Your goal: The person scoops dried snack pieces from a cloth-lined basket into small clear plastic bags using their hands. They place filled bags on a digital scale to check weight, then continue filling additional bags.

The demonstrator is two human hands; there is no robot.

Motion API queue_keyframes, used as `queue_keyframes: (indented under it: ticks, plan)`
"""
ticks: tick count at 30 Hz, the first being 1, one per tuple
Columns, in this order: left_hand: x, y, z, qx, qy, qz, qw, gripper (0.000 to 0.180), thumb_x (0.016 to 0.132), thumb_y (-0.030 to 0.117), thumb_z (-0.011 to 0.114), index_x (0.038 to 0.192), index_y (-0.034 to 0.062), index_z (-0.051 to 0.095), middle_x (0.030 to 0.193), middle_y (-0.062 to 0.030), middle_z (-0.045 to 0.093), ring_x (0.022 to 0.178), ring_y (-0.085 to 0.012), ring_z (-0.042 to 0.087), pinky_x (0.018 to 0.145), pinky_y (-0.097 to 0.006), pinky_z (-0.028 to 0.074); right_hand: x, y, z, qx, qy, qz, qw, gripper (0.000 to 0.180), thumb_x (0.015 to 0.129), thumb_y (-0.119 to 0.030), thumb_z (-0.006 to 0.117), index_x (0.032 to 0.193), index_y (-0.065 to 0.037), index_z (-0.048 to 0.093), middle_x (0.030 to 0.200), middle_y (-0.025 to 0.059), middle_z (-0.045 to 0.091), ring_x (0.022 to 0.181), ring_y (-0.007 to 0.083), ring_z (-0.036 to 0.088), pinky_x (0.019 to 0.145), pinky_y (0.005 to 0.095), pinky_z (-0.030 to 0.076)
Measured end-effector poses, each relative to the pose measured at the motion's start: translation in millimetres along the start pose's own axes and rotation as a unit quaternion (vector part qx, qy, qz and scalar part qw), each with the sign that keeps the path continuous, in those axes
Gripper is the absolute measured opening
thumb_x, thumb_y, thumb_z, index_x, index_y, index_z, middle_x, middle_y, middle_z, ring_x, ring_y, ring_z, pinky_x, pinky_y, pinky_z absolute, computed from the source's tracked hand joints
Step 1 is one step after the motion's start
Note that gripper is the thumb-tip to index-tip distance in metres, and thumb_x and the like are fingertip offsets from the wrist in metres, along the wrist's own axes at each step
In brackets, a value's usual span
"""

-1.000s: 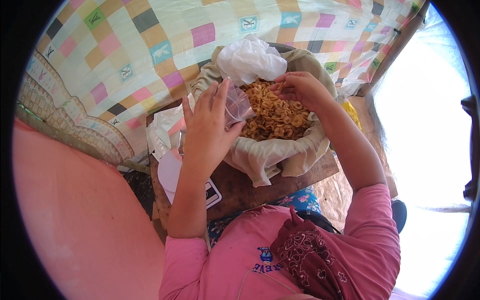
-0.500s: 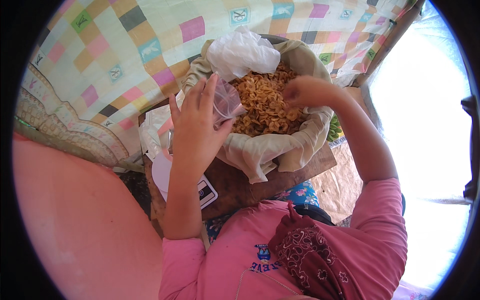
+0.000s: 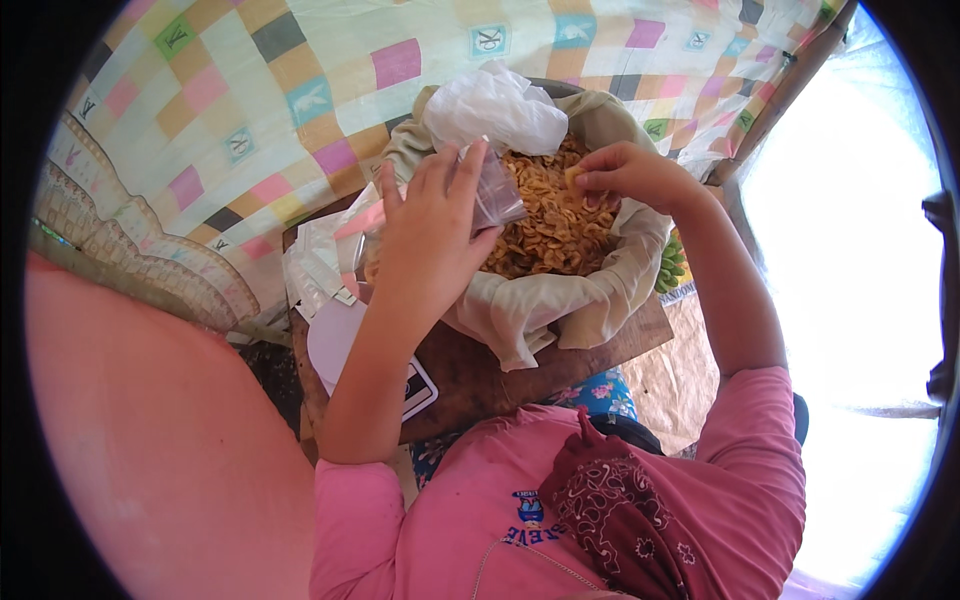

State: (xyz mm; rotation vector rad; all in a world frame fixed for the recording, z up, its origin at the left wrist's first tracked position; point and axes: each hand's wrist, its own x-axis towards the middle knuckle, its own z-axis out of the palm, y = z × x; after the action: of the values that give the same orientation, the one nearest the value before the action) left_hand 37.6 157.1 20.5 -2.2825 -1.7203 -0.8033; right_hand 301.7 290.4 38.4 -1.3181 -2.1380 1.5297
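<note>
My left hand [image 3: 432,225] is closed around a clear plastic pouch [image 3: 497,190], its mouth tipped toward the chips. Between the fingertips of my right hand [image 3: 630,178] is a pale yellow banana chip [image 3: 573,180], held just above the heap. Thin golden-brown banana chips [image 3: 550,235] fill a round container lined with beige cloth [image 3: 545,300], whose folds hang over the rim. A crumpled white plastic bag [image 3: 495,108] lies on the far side of the chips. What the pouch holds I cannot make out.
A white kitchen scale [image 3: 330,340] sits on the wooden table [image 3: 480,375], partly behind my left forearm. Flat plastic pouches [image 3: 318,262] lie beyond it. Green fruit [image 3: 670,262] shows right of the container. A patterned sheet [image 3: 330,90] hangs behind; a pink surface [image 3: 160,430] stands left.
My left hand and the pouch have shifted right, over the chips. My right hand has lifted from the heap, a chip now showing between its fingers.
</note>
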Motion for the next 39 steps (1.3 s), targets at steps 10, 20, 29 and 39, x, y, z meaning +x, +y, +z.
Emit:
queue_keyframes:
  ticks: [10, 20, 29, 39]
  plan:
    - [4, 4, -1, -0.001, -0.006, -0.006, 1.000, 0.087, 0.079, 0.023, 0.079, 0.154, 0.0143, 0.036, 0.144, -0.0150, 0.050, 0.136, -0.0293, 0.046, 0.121, -0.059, 0.020, 8, -20, 16, 0.311, -0.067, -0.106, 0.942, 0.030, 0.101, -0.011, 0.061, 0.130, -0.001, 0.063, 0.099, 0.0024, 0.068, 0.088, 0.0083, 0.065, 0.078, 0.0222, 0.055]
    - [-3, 0, -3, -0.008, 0.002, -0.004, 1.000, 0.088, 0.079, 0.023, 0.080, 0.154, 0.0133, 0.036, 0.143, -0.0154, 0.050, 0.136, -0.0296, 0.047, 0.121, -0.058, 0.019, 18, -15, 29, 0.391, -0.029, -0.108, 0.914, 0.032, 0.099, -0.005, 0.059, 0.130, -0.002, 0.057, 0.106, 0.0078, 0.068, 0.092, 0.0136, 0.068, 0.078, 0.0242, 0.057]
    - [-2, 0, -1, -0.003, -0.001, -0.012, 1.000, 0.089, 0.078, 0.024, 0.081, 0.154, 0.0134, 0.035, 0.142, -0.0155, 0.050, 0.136, -0.0293, 0.047, 0.121, -0.059, 0.017, 30, -7, 28, 0.371, 0.023, -0.079, 0.925, 0.016, 0.094, -0.005, 0.061, 0.110, -0.006, 0.056, 0.099, 0.0087, 0.068, 0.086, 0.0169, 0.069, 0.074, 0.0269, 0.057]
    - [-7, 3, -3, 0.001, -0.008, -0.023, 1.000, 0.087, 0.080, 0.024, 0.080, 0.154, 0.0126, 0.035, 0.144, -0.0156, 0.049, 0.137, -0.0294, 0.045, 0.120, -0.060, 0.019, 33, -5, 34, 0.306, 0.059, -0.059, 0.948, 0.013, 0.093, -0.007, 0.052, 0.106, -0.005, 0.055, 0.096, 0.0087, 0.067, 0.081, 0.0185, 0.068, 0.070, 0.0271, 0.054]
